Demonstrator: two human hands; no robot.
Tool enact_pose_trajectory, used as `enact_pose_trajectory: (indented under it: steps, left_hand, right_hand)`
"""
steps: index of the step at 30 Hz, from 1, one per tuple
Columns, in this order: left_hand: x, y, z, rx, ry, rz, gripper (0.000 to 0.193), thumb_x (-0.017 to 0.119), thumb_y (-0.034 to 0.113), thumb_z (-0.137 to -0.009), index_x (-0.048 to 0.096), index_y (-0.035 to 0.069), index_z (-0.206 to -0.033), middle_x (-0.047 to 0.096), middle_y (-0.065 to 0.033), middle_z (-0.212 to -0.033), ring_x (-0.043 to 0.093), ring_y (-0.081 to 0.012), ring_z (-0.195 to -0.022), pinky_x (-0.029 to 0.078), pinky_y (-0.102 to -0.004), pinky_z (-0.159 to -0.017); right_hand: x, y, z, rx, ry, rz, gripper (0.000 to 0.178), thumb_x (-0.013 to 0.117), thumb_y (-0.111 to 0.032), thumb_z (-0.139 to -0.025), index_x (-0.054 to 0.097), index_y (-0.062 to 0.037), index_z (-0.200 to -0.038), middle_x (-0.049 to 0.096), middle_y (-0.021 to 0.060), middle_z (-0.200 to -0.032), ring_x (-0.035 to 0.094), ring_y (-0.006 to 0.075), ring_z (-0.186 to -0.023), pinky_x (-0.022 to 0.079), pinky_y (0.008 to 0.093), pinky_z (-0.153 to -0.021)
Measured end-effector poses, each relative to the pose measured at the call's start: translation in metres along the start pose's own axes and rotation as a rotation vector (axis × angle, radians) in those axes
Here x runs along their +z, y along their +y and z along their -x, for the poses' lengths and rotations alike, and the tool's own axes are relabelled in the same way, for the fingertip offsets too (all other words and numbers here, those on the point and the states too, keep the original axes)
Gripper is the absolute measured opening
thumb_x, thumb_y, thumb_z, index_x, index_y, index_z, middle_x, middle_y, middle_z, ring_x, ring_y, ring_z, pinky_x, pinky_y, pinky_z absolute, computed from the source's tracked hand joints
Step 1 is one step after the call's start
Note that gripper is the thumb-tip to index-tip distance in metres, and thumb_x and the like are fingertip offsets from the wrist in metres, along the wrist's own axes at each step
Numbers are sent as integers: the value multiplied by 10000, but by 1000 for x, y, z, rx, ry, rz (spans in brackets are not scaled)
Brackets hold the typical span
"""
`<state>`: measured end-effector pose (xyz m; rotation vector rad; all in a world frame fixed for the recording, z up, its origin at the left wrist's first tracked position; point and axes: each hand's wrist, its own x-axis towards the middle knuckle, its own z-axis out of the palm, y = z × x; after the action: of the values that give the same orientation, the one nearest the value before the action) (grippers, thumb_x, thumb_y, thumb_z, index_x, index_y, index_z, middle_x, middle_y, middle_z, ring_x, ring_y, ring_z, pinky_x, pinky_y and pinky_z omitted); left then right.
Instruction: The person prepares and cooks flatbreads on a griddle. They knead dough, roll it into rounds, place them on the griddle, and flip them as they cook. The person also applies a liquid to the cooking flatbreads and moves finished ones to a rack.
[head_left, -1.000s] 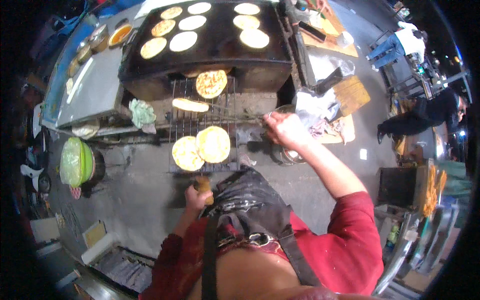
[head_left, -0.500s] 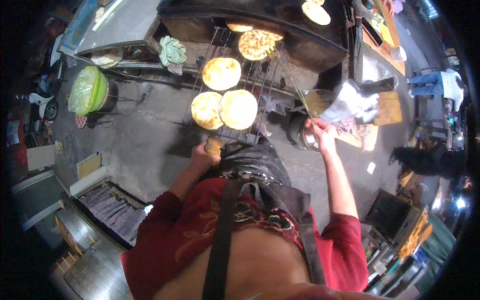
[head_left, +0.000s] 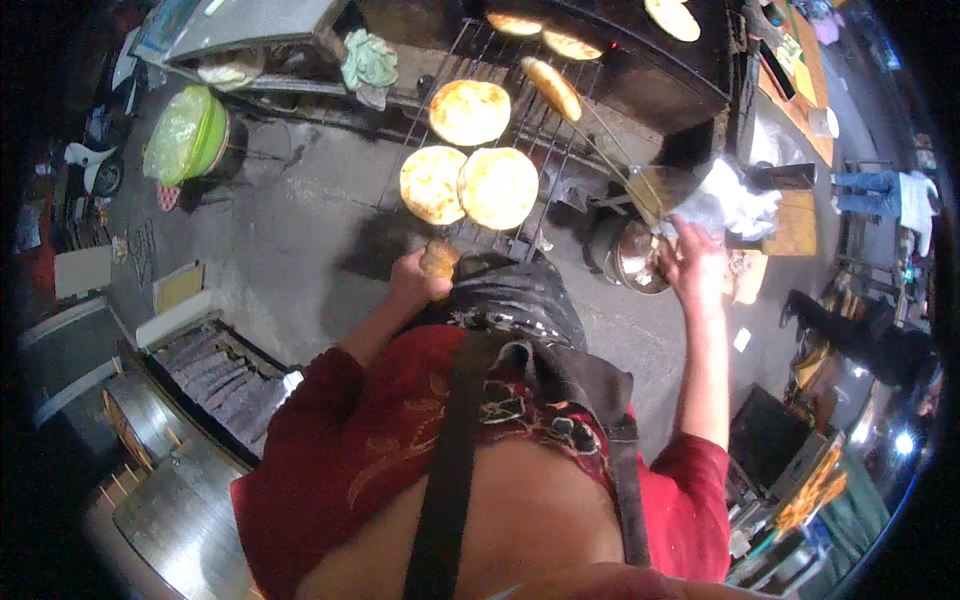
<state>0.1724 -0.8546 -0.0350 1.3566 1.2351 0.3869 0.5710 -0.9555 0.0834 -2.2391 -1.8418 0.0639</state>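
Note:
My right hand (head_left: pixel 692 264) grips long metal tongs (head_left: pixel 622 172), which reach up and left to the wire rack (head_left: pixel 520 246). At their tips a round flatbread (head_left: pixel 553 88) stands tilted, almost edge-on. My left hand (head_left: pixel 416 280) is closed around a brown rounded knob (head_left: pixel 438 260) close to the rack's near end; whether the two are joined I cannot tell. Three browned flatbreads lie on the rack: one (head_left: pixel 469 112) farther off, and two overlapping nearer me, left (head_left: pixel 431 185) and right (head_left: pixel 499 188). Two more (head_left: pixel 515 23) (head_left: pixel 571 43) show partly at the oven mouth.
The dark oven (head_left: pixel 640 95) stands ahead, another flatbread (head_left: pixel 673 18) on its top. A green cloth (head_left: pixel 369 62) hangs left of the rack, with a green basin (head_left: pixel 208 138) beyond. At right are a metal pot (head_left: pixel 638 258), a plastic bag (head_left: pixel 722 198) and a wooden board (head_left: pixel 790 222).
The browned flatbread at the tongs' tips has been tipped up from lying flat to nearly edge-on. My right hand has moved right with the tongs. My left hand keeps its grip.

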Motion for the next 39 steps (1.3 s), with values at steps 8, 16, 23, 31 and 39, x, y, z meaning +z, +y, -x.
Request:
enact_pose_trajectory:
  steps: [8, 16, 23, 31, 39]
  left_hand:
    - [0, 5, 0, 62, 6, -43, 358, 730, 189, -600, 641, 17, -902, 664, -90, -782, 631, -173, -724, 505, -330, -701]
    - [5, -13, 0, -79, 4, -132, 396, 766, 209, -582, 645, 18, -906, 683, -112, -831, 652, -193, -773, 509, -341, -730]
    - [6, -32, -2, -6, -7, -135, 417, 791, 226, -567, 642, 13, -893, 687, -126, -840, 662, -221, -779, 509, -340, -733]
    - [7, -35, 4, -3, -48, 87, 396, 794, 147, -597, 642, 7, -935, 688, -76, -863, 627, -134, -788, 498, -308, -748]
    - [0, -15, 6, -9, -45, 112, 309, 733, 130, -651, 635, 14, -920, 664, -25, -828, 598, -110, -764, 488, -297, -719]
  right_hand:
    - [-62, -14, -6, 152, -194, -423, 304, 735, -89, -719, 661, -16, -1005, 669, 82, -814, 638, 160, -734, 502, 289, -638]
    - [61, -16, -84, 710, -454, -1521, 329, 595, -337, -893, 669, -17, -919, 383, -65, -534, 318, 55, -432, 211, 235, -403]
    - [105, -47, -152, 575, -284, -1464, 287, 594, -304, -900, 679, -30, -918, 398, -58, -558, 320, 66, -431, 236, 241, -410]
    - [20, -53, -84, 364, -268, -778, 262, 682, -240, -814, 655, -13, -941, 526, 10, -618, 544, 162, -550, 432, 306, -509]
    - [-56, -60, -80, -190, -46, 172, 382, 681, -119, -704, 610, -40, -1071, 611, 121, -849, 638, 304, -726, 515, 384, -645]
